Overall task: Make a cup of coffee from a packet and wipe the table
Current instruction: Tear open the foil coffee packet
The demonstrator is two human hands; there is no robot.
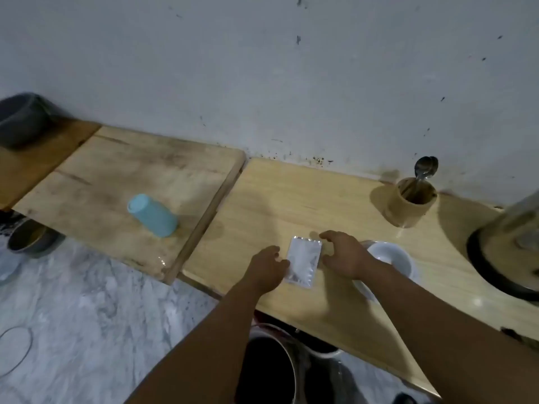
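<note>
A silver coffee packet (303, 261) lies flat on the light wooden table (291, 199). My left hand (268, 268) touches the packet's left edge with its fingertips. My right hand (345, 255) rests at the packet's right edge, fingers curled around its top right corner. A white cup (392, 259) stands just right of my right hand, partly hidden by my wrist. A light blue cup (153, 215) sits upside down on the left wooden board. A wooden holder (411, 201) with metal spoons (424, 169) stands at the back right.
A large metal and black appliance (507, 246) fills the right edge. A dark pot (20, 119) sits at the far left by the wall. Under the table are a bowl (32, 239) and a dark bucket (271, 368) on the marble floor.
</note>
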